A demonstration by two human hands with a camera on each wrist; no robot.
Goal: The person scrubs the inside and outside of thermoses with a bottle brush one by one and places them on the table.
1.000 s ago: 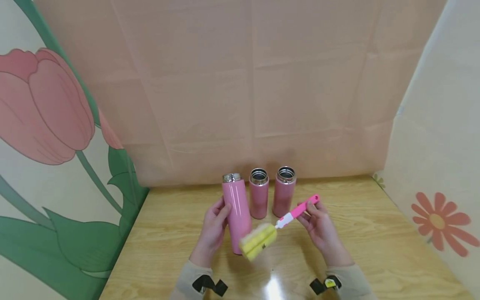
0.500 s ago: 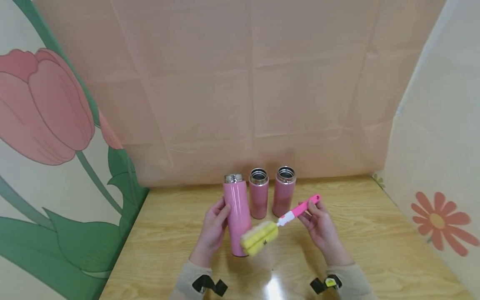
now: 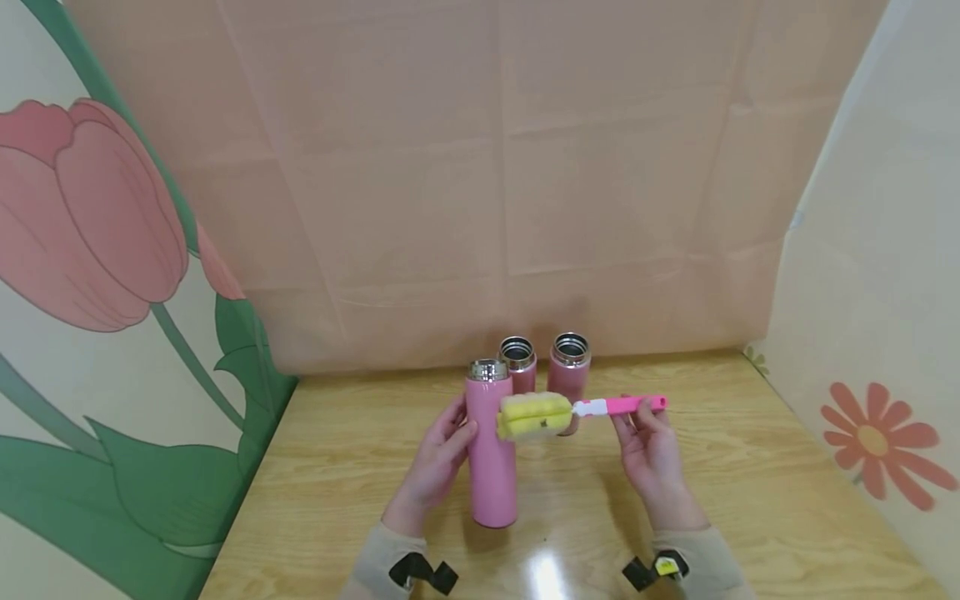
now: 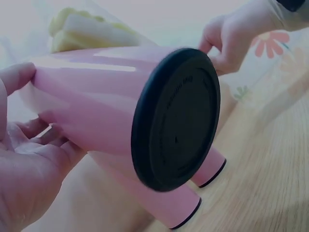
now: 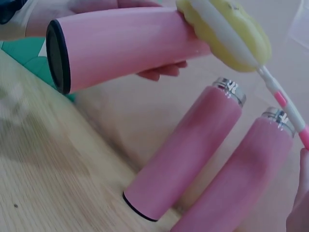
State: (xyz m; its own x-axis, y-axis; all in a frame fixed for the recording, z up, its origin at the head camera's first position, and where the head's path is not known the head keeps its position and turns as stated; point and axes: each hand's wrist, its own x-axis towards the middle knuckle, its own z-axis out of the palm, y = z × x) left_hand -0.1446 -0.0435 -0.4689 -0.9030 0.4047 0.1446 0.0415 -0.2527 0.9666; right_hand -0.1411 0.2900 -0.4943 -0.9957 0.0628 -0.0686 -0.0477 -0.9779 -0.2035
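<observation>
My left hand [image 3: 433,468] grips a pink steel thermos flask [image 3: 491,479] by its side and holds it nearly upright. The flask is off the table, and its black base [image 4: 178,121] shows in the left wrist view. Its silver neck is uncapped. Between thumb and fingers, my right hand [image 3: 654,460] pinches the pink end of a bottle brush [image 3: 596,407]. The yellow-and-white sponge head [image 5: 231,34] points left and lies level across the flask's upper body. Whether it touches the flask, I cannot tell.
Two more uncapped pink flasks [image 3: 519,380] [image 3: 568,379] stand upright behind the hands, partly covered by the brush and the held flask. All is on a wood-grain table [image 3: 345,467]. A plain pinkish sheet [image 3: 495,208] hangs at the back, with flower-patterned walls on both sides.
The held flask has shifted right and a little nearer to me. The brush has swung from a downward slant to nearly level, its head rising as the right hand moved slightly right.
</observation>
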